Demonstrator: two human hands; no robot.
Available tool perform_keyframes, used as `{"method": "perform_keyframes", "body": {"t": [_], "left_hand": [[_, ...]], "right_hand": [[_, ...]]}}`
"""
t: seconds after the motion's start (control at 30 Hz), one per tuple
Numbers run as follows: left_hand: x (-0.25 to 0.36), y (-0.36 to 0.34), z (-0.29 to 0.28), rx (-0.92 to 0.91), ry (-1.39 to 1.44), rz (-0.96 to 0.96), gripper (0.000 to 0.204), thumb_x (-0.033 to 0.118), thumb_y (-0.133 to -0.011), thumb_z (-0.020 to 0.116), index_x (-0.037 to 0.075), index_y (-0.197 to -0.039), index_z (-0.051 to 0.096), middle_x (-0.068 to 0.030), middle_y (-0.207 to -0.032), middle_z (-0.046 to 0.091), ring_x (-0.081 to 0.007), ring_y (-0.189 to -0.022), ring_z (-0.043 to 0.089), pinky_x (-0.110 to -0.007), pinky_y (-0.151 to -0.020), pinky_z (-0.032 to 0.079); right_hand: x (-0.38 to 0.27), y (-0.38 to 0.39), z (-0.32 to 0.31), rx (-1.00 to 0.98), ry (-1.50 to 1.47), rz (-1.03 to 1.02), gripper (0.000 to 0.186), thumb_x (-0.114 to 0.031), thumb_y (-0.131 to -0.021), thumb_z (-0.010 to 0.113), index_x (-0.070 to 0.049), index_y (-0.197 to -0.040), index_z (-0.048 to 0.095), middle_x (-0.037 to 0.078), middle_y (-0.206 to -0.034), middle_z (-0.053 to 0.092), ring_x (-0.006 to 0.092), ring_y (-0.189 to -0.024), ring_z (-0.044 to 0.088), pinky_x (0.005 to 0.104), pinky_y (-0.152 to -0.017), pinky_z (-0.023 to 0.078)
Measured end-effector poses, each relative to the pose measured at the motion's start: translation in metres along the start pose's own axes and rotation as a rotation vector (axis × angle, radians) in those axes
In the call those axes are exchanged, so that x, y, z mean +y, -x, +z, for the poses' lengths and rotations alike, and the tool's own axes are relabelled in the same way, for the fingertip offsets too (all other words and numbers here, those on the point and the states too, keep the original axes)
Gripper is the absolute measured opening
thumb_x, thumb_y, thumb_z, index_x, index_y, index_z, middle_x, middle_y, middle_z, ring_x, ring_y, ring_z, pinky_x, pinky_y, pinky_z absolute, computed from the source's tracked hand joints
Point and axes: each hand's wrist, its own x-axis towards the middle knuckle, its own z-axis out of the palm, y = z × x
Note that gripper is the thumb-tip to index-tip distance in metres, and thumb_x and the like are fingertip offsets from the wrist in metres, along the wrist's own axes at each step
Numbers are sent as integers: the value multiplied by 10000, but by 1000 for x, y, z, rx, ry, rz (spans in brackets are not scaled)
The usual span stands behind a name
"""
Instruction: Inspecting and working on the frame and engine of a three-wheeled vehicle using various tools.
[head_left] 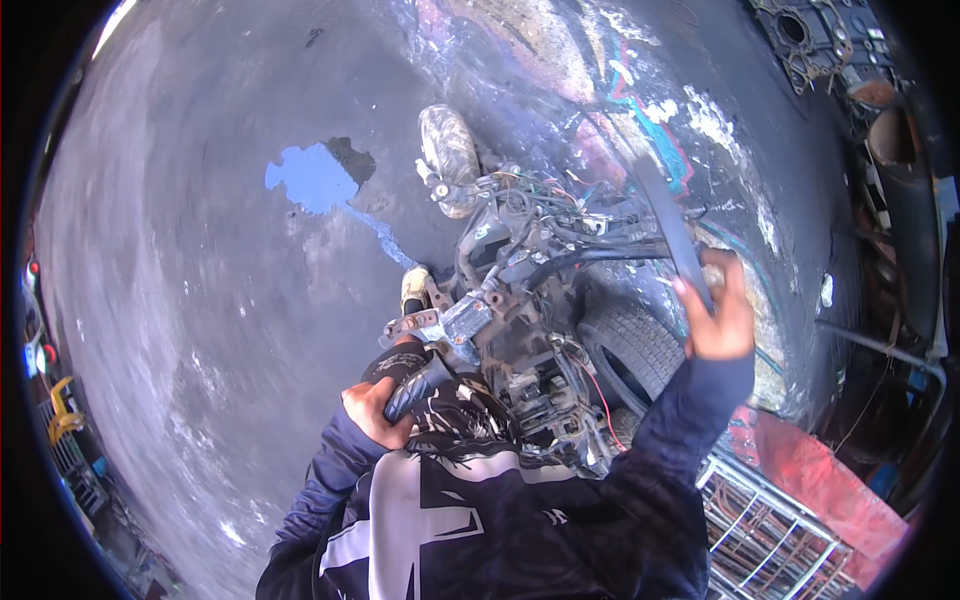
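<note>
My right hand (718, 320) grips a long, flat grey bar (664, 216), slightly blurred, over the right side of a stripped motorbike frame (500, 250) with loose wires and cables. Low at centre, my left hand (375, 410) is closed on a black textured grip (415, 390), close to my leg. A metal bracket (410, 326) sticks out just above it. The frame has a pale, dirty front wheel (445, 140) at the top and a dark rear tyre (630, 360) at the lower right. My shoe (414, 285) shows beside the frame.
Paint-stained grey floor (180, 300) surrounds the bike. At the lower right are a metal wire crate (750, 530) and a red sheet (820, 480). Dark metal engine parts (815, 40) line the right edge, with a bent pipe (880, 350) below. A yellow object (65, 410) lies at the far left.
</note>
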Motion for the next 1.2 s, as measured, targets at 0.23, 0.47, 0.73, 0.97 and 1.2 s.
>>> {"method": "perform_keyframes", "body": {"t": [0.23, 0.47, 0.73, 0.97, 1.2], "left_hand": [[0, -4, -5, -55, -27, 28, 189, 88, -548, 642, 20, -692, 539, -186, -563, 529, -382, -510, 546, -423, -507, 461], [0, -1, -4, -71, -21, -5, 193, 81, -561, 645, 14, -727, 574, -189, -575, 542, -378, -527, 563, -416, -524, 473], [16, -9, -7, -67, 1, -12, 176, 71, -585, 644, 6, -733, 575, -195, -596, 553, -373, -545, 590, -400, -540, 485], [17, 2, -7, -29, -1, -56, 148, 73, -617, 641, 18, -730, 563, -165, -587, 546, -331, -520, 593, -364, -532, 479], [21, 4, -8, -50, -71, -52, 164, 99, -663, 650, 25, -792, 580, -192, -616, 574, -374, -575, 623, -393, -560, 492]], "right_hand": [[53, -17, 67, 9, 54, -94, 319, -253, -837, 697, -67, -1055, 558, 184, -731, 654, 421, -671, 639, 473, -618, 479], [17, 29, 56, -174, -636, 106, 444, -221, -909, 642, -46, -1294, 506, 28, -625, 569, 59, -486, 496, 215, -429, 354], [2, 105, 92, -399, -981, 130, 403, -110, -928, 567, -4, -1310, 493, 56, -815, 596, 38, -484, 408, 193, -445, 324], [-28, 106, 97, -272, -628, -198, 361, -95, -945, 543, 22, -1285, 517, 209, -1227, 617, 305, -1112, 624, 360, -918, 473], [-29, 109, 125, -13, -713, -266, 356, -153, -961, 533, -2, -1283, 517, 231, -1166, 622, 378, -1086, 613, 393, -887, 481]]}}
